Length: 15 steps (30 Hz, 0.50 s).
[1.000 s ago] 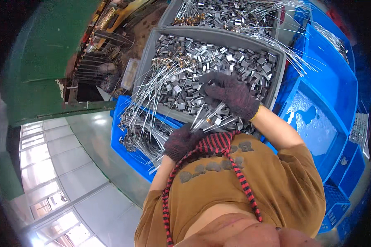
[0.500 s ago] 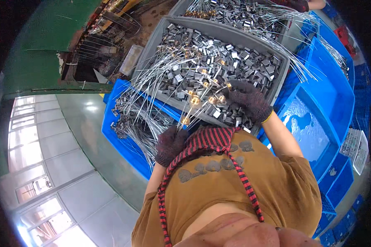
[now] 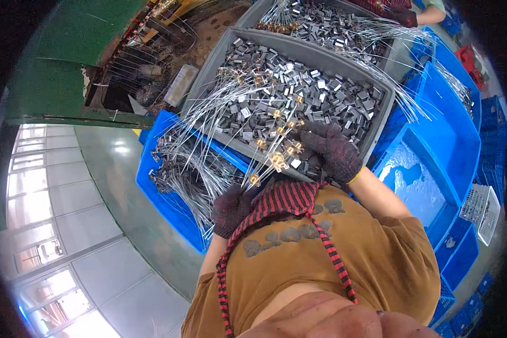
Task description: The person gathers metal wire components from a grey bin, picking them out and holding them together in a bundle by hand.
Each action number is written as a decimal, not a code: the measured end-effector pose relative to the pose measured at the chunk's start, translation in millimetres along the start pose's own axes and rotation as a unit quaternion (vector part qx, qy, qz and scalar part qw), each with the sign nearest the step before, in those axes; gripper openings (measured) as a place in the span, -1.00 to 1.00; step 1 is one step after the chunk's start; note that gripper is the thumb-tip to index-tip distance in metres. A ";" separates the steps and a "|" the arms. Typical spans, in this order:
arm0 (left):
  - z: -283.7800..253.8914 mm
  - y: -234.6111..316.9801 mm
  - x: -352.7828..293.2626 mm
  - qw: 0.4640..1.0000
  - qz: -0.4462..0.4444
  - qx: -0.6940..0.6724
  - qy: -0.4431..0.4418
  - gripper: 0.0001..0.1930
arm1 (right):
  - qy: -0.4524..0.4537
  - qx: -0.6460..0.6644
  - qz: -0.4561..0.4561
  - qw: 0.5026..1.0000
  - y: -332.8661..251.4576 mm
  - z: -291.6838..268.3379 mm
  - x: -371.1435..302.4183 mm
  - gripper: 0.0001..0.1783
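Observation:
In a dark knit glove, my left hand (image 3: 231,209) is closed round the lower ends of a bunch of thin metal wires with brass-coloured fittings (image 3: 277,161) at their upper ends. The bunch fans up and right over the near edge of a grey bin (image 3: 208,70). My gloved right hand (image 3: 335,149) is at the fittings, its fingers bent toward them; whether it pinches a small part is too small to make out. Under it, the bin holds a heap of small grey metal blocks (image 3: 343,93). More wires with brass ends (image 3: 219,96) lie across the bin's left side.
A blue bin (image 3: 146,169) full of tangled wires stands at the left. Blue tubs (image 3: 450,135) and a white basket (image 3: 484,211) are at the right. Beyond is another grey bin with blocks and wires, and a co-worker's gloved hand (image 3: 403,17). A green machine (image 3: 56,84) stands far left.
My right hand has shifted slightly left and down toward the brass fittings. The fittings have moved a little right and down. At the top right, more of the co-worker's gloved hand shows.

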<state>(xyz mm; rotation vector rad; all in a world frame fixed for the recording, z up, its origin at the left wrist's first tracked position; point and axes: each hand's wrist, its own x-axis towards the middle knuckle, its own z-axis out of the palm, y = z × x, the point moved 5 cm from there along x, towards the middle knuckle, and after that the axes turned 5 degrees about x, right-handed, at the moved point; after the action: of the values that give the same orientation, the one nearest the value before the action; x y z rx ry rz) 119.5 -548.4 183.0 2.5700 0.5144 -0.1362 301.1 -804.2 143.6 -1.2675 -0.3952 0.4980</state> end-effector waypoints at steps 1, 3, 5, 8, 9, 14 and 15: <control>-2.5 2.8 -0.6 1.000 -0.014 0.000 -0.014 -0.75 | -0.051 -0.160 -0.181 0.969 -3.0 5.8 -1.7 -0.46; -3.6 1.5 -2.4 0.999 -0.029 -0.002 -0.025 -0.77 | -0.040 -0.166 -0.129 0.977 16.4 5.4 2.6 -0.45; -3.7 1.0 -2.7 0.999 0.014 -0.003 -0.041 -0.76 | -0.027 -0.173 -0.076 0.982 40.8 2.1 7.2 -0.44; -2.8 -5.2 -8.4 0.995 -0.042 -0.073 -0.047 -0.73 | -0.067 -0.228 -0.166 0.957 42.2 8.6 14.0 -0.41; -4.4 -3.8 -8.4 0.995 -0.043 -0.075 -0.046 -0.73 | -0.062 -0.235 -0.210 0.947 33.7 10.9 16.1 -0.38; 16.5 -21.0 -16.3 0.908 -0.047 -0.412 -0.064 -0.77 | -0.045 0.449 0.110 0.885 21.1 31.1 24.7 -0.31; 18.6 -27.4 -19.8 0.906 -0.048 -0.415 -0.064 -0.77 | -0.089 0.467 0.106 0.873 23.9 31.0 24.4 -0.32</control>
<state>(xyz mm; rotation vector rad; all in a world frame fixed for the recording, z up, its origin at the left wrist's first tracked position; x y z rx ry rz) 90.7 -542.5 158.0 1.6908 0.5072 -0.0900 301.3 -760.6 128.7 -0.3164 -0.1191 0.8636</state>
